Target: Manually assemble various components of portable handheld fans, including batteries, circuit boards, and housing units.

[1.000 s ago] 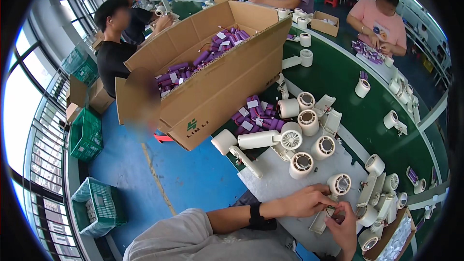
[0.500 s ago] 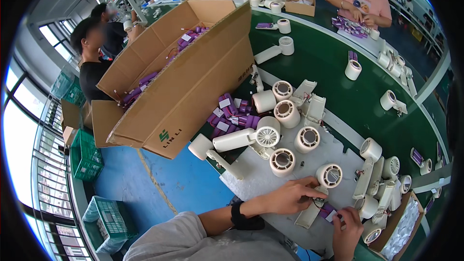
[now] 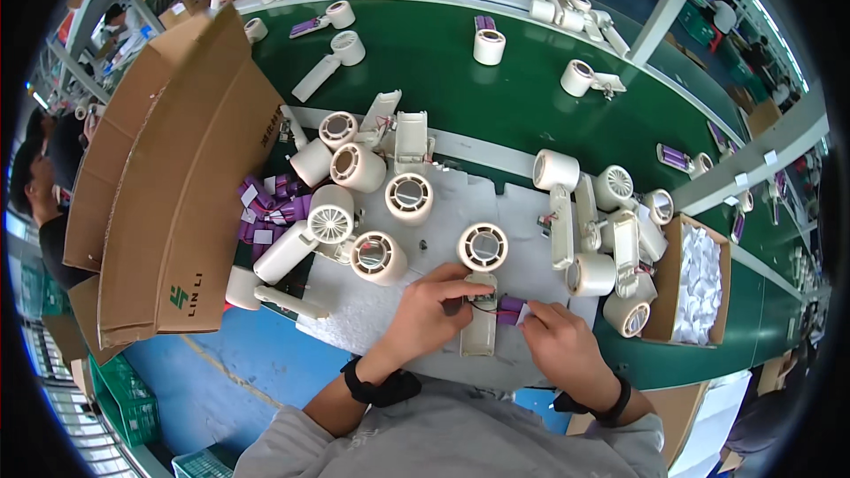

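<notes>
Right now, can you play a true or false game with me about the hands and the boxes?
1. The left hand touches a white handle. True.

2. The right hand holds a green bottle. False: the right hand holds a purple battery pack.

3. A big cardboard box stands to the left of both hands. True.

4. The small box on the right is full of purple packs. False: the small box holds white pieces.

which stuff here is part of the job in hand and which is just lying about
Seemingly in use:
open white fan, at the left hand
purple battery, at the right hand
grey mat

Seemingly just lying about:
big cardboard box
green crate
</notes>
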A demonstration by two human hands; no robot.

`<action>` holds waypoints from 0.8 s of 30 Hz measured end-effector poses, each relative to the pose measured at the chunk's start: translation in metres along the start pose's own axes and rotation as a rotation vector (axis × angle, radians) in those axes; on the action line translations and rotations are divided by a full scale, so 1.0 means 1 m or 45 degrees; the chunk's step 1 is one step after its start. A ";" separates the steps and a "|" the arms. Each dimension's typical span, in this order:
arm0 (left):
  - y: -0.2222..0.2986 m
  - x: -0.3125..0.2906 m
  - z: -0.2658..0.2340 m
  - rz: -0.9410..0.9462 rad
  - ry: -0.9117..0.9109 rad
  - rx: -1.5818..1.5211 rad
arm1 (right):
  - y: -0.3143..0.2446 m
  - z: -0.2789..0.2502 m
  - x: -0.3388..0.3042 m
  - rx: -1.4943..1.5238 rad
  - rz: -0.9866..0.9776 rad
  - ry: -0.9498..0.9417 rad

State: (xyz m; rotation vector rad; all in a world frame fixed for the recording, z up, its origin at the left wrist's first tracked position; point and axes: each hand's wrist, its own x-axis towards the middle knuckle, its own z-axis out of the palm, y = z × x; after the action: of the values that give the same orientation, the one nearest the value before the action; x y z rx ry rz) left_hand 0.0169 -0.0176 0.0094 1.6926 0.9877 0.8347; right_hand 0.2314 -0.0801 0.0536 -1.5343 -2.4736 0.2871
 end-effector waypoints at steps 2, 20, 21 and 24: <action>-0.002 0.000 -0.001 -0.011 -0.008 0.006 | -0.002 0.002 0.000 -0.108 -0.042 -0.040; -0.007 0.003 0.003 0.097 0.057 -0.003 | -0.003 0.010 0.000 -0.077 0.083 0.128; -0.007 0.003 0.003 0.099 0.056 -0.005 | -0.006 0.006 0.000 -0.030 0.084 0.195; -0.004 0.002 0.001 0.066 0.035 -0.029 | -0.007 0.008 -0.004 0.030 0.118 0.239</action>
State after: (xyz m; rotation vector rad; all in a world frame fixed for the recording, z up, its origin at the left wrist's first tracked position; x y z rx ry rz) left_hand 0.0181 -0.0152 0.0051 1.6975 0.9524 0.9023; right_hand 0.2246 -0.0868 0.0480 -1.5901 -2.2529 0.1778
